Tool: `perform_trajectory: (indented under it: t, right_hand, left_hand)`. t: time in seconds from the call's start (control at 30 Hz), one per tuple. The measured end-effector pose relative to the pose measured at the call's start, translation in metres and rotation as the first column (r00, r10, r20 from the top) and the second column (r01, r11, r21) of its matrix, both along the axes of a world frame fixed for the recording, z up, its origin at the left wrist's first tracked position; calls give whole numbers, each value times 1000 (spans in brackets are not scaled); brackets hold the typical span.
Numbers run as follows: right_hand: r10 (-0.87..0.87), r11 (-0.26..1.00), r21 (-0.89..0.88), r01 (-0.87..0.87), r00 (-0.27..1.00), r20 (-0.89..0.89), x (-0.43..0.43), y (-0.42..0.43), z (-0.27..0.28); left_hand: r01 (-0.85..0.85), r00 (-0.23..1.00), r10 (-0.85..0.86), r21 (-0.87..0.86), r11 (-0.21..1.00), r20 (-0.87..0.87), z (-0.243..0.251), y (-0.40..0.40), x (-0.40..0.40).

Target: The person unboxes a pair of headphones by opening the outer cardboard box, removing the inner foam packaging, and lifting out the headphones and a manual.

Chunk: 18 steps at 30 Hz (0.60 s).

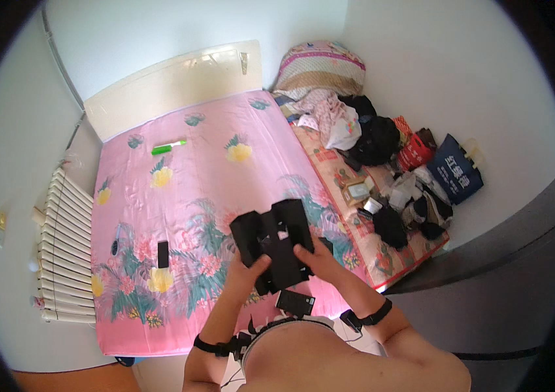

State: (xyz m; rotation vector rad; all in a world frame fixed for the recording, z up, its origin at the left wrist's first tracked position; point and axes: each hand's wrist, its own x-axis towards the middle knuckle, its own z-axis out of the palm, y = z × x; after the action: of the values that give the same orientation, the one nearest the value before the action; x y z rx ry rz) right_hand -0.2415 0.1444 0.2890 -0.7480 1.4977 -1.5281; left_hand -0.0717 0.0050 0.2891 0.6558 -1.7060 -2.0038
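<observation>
Both my hands grip a black folded cardboard piece [280,250], which looks like a box insert with raised sides and cut-outs. My left hand [248,267] holds its left edge, thumb on top. On the opposite edge is my right hand [317,259], its thumb also pressed on the upper face. Below the piece, near the bed's front edge, lies a flat black box [297,303] with small writing. Another black object [326,243] shows partly behind my right hand. The bed [199,191] beneath has a pink flowered sheet.
On the bed lie a black rectangular object [162,255], a hairbrush [115,245] and a bright green object [162,150]. To the right, a mat [329,169] bears clothes [378,139], an open small carton [357,190] and a dark blue bag [455,169]. A white radiator [66,250] stands left.
</observation>
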Motion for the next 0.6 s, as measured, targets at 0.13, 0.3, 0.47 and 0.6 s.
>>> perform_trajectory:
  t: [0.13, 0.3, 0.47, 0.6]
  right_hand:
    - [-221, 974, -9, 227, 957, 188, -22, 19, -12]
    - [-207, 948, -114, 297, 848, 487, -52, 56, 0]
    - [-218, 946, -138, 292, 893, 395, -53, 65, 4]
    - [-335, 942, -45, 333, 942, -24, -51, 58, -2]
  left_hand:
    - [-8, 985, 100, 543, 839, -140, 8, -18, -1]
    - [259, 943, -24, 689, 677, -331, 6, -44, 10]
    - [-22, 993, 66, 410, 912, -95, 0, -34, -19]
    - [-233, 947, 293, -349, 908, 131, -18, -32, -21]
